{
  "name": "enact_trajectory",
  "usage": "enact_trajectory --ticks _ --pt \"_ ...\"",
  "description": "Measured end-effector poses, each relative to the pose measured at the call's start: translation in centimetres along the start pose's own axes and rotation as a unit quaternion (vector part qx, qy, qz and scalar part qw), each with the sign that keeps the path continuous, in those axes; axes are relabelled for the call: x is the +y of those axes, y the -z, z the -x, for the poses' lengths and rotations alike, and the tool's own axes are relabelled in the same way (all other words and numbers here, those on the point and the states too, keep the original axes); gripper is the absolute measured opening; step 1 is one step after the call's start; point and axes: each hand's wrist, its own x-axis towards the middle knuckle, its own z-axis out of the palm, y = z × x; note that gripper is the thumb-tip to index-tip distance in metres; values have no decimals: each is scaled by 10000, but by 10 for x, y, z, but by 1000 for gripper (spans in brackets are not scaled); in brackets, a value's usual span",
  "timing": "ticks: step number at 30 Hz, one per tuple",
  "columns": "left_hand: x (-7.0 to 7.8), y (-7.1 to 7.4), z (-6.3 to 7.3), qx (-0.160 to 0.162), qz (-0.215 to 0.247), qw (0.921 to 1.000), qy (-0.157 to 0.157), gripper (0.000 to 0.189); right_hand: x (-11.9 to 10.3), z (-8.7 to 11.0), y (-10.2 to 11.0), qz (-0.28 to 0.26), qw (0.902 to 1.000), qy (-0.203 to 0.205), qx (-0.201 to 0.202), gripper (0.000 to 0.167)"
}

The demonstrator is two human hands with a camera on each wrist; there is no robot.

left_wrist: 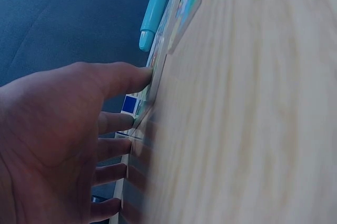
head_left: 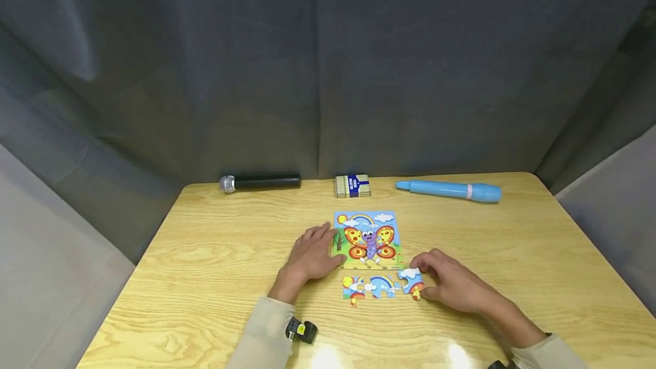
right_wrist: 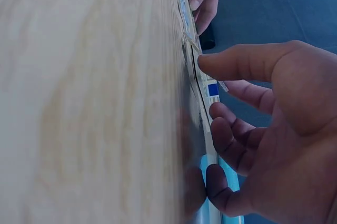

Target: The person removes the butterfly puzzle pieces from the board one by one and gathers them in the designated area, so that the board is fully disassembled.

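A square butterfly picture point(head_left: 371, 244) lies on the wooden table. My left hand point(head_left: 314, 252) rests at its left side, fingers extended, with thumb and index fingertip on its edge; the same hand point(left_wrist: 58, 134) shows in the left wrist view. Below the picture, two puzzle pieces lie side by side: a sun piece point(head_left: 348, 282) on the left and a rainbow piece point(head_left: 380, 286) beside it. My right hand point(head_left: 451, 282) pinches a cloud puzzle piece point(head_left: 409, 274) between thumb and index finger, just right of the rainbow piece. In the right wrist view, the other fingers of this hand point(right_wrist: 284, 119) are curled.
Along the table's back edge lie a black microphone point(head_left: 266, 181) with a silver head, a bundle of thin sticks point(head_left: 364, 187) with a blue label, and a large blue marker-shaped object point(head_left: 443, 189). A dark curtain point(head_left: 246, 73) hangs behind the table.
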Motion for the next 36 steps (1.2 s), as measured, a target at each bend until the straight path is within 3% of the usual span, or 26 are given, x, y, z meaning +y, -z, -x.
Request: enact_trajectory --ticks 14,20,25,36 --pt "-1 -1 0 -10 -17 10000 -21 67 -1 2 -5 478 9976 -433 -248 43" --pt "-2 -2 -1 2 -20 10000 -32 67 -6 -2 -1 389 9984 -360 -179 39" --pt "-3 -1 -1 0 -15 10000 -26 67 -13 -13 -2 304 9991 -298 -35 34" --pt "-3 0 0 -12 7 10000 -12 71 -22 -47 -15 333 9987 -25 378 42"
